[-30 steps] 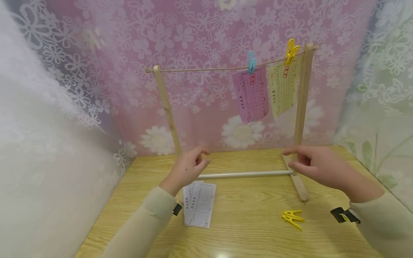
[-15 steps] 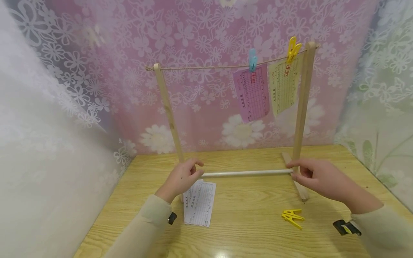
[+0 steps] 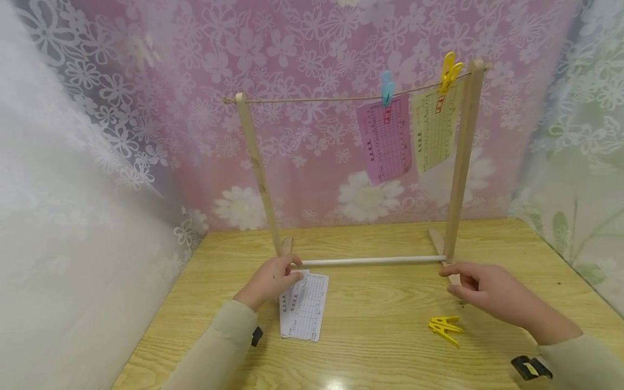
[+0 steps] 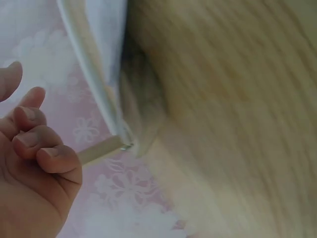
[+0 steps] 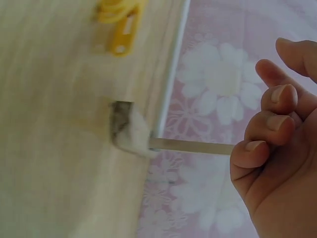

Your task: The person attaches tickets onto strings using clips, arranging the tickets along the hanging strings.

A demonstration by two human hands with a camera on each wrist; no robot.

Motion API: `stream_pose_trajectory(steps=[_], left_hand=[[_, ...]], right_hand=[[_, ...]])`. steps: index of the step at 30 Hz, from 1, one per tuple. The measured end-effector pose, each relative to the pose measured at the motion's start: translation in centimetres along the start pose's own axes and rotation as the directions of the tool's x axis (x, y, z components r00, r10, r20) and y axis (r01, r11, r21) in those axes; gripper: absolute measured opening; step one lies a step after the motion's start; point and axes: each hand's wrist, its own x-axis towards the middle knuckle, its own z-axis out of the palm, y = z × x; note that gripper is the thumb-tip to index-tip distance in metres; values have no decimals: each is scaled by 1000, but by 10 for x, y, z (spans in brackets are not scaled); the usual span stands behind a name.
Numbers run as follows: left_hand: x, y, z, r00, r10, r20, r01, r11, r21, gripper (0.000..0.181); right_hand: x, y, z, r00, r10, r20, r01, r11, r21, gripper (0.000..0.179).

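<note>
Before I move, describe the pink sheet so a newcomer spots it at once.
On the table, find the wooden frame with a rope strung across its top. Near the rope's right end in the head view, the pink sheet hangs left of a pale yellow sheet. Its colour and the blue clip at its top set it apart from that neighbour, which has a yellow clip.

Your bare hands (image 3: 494,292) show beyond plain, cream-coloured long fabric sleeves (image 3: 214,346); you wear small black wrist fittings (image 3: 520,368), the right bearing a pale yellowish patch.
</note>
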Motion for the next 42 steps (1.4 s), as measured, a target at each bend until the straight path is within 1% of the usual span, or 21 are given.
stream_pose_trajectory(steps=[3,5,8,10,13,18,21,24,28,30,36,42], left_hand=[[3,-6,2,999,-32,35,32,999,2,34],[5,-9,3,998,-39,54,39,999,0,34],[9,-12,6,995,-55,85,53,998,17,33],[11,-14,8,992,-70,105,67,997,29,33],[15,-15,12,989,-85,121,76,994,74,35],[20,-17,18,987,-88,133,70,989,134,38],[23,-17,22,984,-110,140,87,983,161,41],[24,-16,24,982,-127,143,100,978,182,44],[24,-14,24,980,-133,147,107,979,171,44],[24,-13,24,980,-132,149,106,980,171,43],[24,-13,23,981,-114,154,83,977,197,32],[23,-15,22,983,-86,161,56,982,183,16]], right_hand=[[-5,7,5,1000,3,19,-3,1000,16,25],[-9,12,8,999,9,42,-10,1000,26,26],[-16,21,12,995,20,96,-24,998,50,27],[-19,26,14,989,35,142,-45,996,71,29],[-21,32,17,978,40,207,-62,993,102,31],[-21,39,19,963,24,268,-58,991,120,35],[-22,44,21,957,24,290,-58,992,109,36],[-22,48,24,950,13,311,-51,992,115,33],[-22,50,26,941,-18,337,-33,989,143,29],[-22,50,25,937,-20,350,-36,987,155,29],[-23,52,27,928,-30,372,-34,986,163,29],[-22,53,30,930,-38,366,-13,991,136,29]])
